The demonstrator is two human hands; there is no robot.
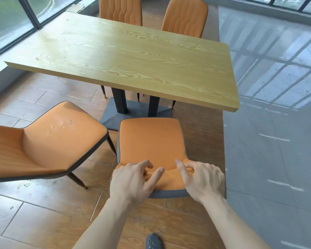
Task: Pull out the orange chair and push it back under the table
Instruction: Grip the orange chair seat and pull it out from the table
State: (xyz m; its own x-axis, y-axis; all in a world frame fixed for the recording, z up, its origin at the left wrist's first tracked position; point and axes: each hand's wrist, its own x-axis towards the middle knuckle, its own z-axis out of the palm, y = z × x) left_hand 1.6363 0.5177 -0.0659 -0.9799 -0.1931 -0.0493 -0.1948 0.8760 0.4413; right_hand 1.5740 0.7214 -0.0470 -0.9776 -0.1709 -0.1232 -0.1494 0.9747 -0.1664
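The orange chair [151,141] with a grey rim stands just in front of the wooden table [133,56], its whole seat out from under the tabletop. My left hand [131,180] lies over the left part of the backrest's top edge, fingers curled loosely onto the orange front. On the right part of that edge, my right hand [203,178] holds the same way. Both palms cover the grey back rim.
A second orange chair [48,144] stands pulled out and angled at the left, close beside the one I hold. Two more orange chairs [120,9] [185,17] are on the table's far side. Glossy grey floor [276,123] runs along the right; windows are at the left.
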